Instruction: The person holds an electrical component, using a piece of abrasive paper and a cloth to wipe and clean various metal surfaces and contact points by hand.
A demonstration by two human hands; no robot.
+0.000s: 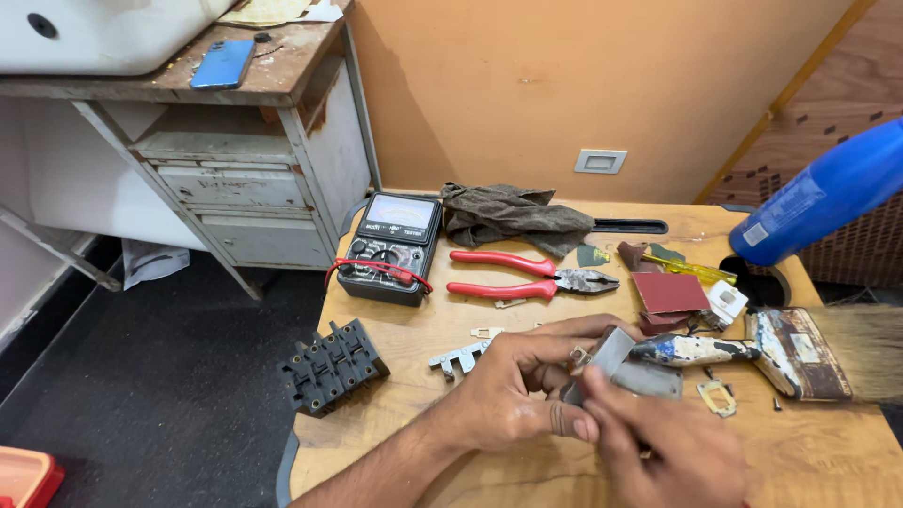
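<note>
From above, both hands meet at the near edge of the wooden table (828, 461). The left hand (513, 395) and right hand (673, 452) together pinch a small grey metal plate (611, 356). Red-handled pliers (527, 276) and a multimeter (393, 246) lie farther off; a black terminal block (331, 365) sits left.

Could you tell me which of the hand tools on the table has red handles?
The red-handled pliers, lying beside the black multimeter; the yellow-handled screwdriver and paint-spattered brush differ.
</note>
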